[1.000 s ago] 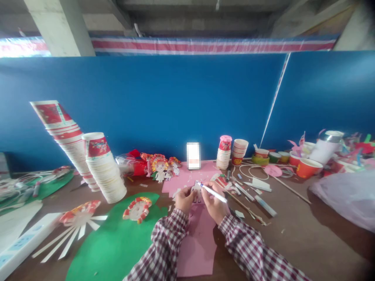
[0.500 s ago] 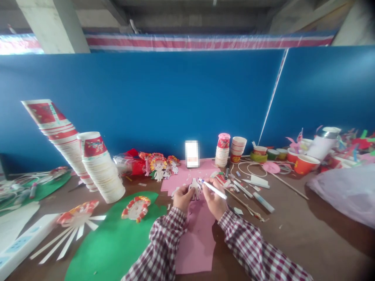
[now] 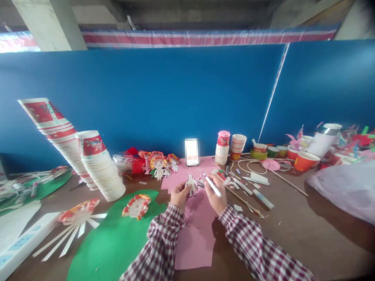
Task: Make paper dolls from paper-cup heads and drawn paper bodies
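Observation:
My left hand [image 3: 179, 195] pinches a small white paper figure cutout [image 3: 191, 185] by its left side, just above the pink paper [image 3: 195, 242]. The cutout has a dark outline. In my right hand [image 3: 216, 195] is a white marker [image 3: 213, 185], its dark tip pointing up and left. A small gap separates the marker tip from the cutout. Left of my left arm, a green paper sheet [image 3: 108, 242] carries a red and yellow ring-shaped piece [image 3: 136, 207]. Several finished-looking paper figures [image 3: 158, 165] with ruffled red and yellow edges stand behind my left hand.
Tall stacks of paper cups [image 3: 101, 168] lean at the left, near a power strip [image 3: 22, 244] and a strip-tailed paper piece [image 3: 78, 214]. Shorter cup stacks [image 3: 222, 148], glue sticks [image 3: 263, 199], bowls [image 3: 305, 160] and a plastic bag [image 3: 345, 187] lie to the right.
My left hand and the paper cutout have shifted slightly left. The marker tip in my right hand has moved away from the cutout, and the gap between my hands is wider.

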`<state>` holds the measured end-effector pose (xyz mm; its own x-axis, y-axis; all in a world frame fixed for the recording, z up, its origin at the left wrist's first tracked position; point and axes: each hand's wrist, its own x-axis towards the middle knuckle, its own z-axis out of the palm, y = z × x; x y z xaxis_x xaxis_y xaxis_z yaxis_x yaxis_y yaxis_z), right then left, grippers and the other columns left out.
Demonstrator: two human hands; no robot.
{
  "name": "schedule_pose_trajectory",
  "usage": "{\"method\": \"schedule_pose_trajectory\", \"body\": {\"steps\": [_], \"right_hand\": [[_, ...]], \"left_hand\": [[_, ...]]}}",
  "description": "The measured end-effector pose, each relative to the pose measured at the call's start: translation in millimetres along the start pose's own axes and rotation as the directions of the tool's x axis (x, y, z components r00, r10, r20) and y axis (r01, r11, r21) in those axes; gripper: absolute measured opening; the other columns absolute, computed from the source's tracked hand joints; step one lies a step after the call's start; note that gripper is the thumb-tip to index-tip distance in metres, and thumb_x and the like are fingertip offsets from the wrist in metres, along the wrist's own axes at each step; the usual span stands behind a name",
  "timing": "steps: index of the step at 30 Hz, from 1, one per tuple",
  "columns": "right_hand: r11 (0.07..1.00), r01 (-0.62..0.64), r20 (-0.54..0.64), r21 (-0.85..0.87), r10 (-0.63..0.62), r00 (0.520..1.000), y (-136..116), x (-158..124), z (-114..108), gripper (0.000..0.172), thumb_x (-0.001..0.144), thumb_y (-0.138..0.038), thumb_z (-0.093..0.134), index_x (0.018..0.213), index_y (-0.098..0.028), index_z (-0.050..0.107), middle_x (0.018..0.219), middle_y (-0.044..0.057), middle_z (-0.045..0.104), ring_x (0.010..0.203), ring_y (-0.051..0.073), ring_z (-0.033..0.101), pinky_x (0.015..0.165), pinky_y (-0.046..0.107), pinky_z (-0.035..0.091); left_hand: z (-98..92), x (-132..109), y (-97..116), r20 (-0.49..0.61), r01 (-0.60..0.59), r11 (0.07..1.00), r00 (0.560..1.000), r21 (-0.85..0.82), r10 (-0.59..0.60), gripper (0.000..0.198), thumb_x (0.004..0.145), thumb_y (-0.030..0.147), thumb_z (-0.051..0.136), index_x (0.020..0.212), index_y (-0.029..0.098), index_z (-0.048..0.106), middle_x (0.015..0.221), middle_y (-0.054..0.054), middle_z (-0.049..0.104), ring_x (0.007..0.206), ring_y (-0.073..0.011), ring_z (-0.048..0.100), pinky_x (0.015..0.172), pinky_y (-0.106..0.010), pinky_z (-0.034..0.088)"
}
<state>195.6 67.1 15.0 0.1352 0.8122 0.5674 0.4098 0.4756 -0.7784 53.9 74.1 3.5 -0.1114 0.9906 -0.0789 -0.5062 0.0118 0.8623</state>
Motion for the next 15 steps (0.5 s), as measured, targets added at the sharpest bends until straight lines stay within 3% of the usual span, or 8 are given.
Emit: {"method": "schedule_pose_trajectory", "body": {"steps": [5, 11, 15], "right_hand": [[1.000, 0.005, 0.022, -0.010, -0.005, 1.000, 15.3, -0.1, 2.7, 0.043, 0.081, -0.016, 0.049, 0.124, -0.019, 0.051, 0.118, 0.012, 0.060, 0.097, 0.024, 0.061, 0.081, 0.037, 0.052], [0.999, 0.034, 0.073, 0.012, -0.035, 0.997, 21.3, -0.9, 1.9, 0.048, 0.081, -0.008, 0.037, 0.125, -0.020, 0.053, 0.121, 0.008, 0.061, 0.107, 0.021, 0.059, 0.096, 0.038, 0.045], [0.998, 0.024, 0.085, 0.050, -0.028, 0.996, 13.8, -0.8, -0.4, 0.042, 0.085, -0.011, 0.036, 0.119, -0.020, 0.059, 0.118, 0.006, 0.064, 0.108, 0.020, 0.060, 0.094, 0.035, 0.047]], "left_hand": [[0.6, -1.4, 2.3, -0.005, -0.001, 1.000, 1.000, -0.023, 0.001, 0.042, 0.047, 0.032, 0.085, 0.078, 0.010, 0.066, 0.058, 0.001, 0.062, 0.047, -0.0074, 0.053, 0.046, -0.019, 0.043], [0.8, -2.0, 4.8, -0.009, 0.008, 0.999, 1.000, -0.040, -0.008, 0.042, 0.046, 0.030, 0.085, 0.078, 0.010, 0.066, 0.060, 0.000, 0.063, 0.049, -0.0090, 0.056, 0.047, -0.020, 0.045], [0.4, -2.1, 4.9, -0.016, 0.018, 0.999, 1.000, -0.043, -0.019, 0.042, 0.047, 0.029, 0.085, 0.079, 0.011, 0.065, 0.062, 0.000, 0.064, 0.050, -0.0090, 0.057, 0.047, -0.020, 0.046]]}}
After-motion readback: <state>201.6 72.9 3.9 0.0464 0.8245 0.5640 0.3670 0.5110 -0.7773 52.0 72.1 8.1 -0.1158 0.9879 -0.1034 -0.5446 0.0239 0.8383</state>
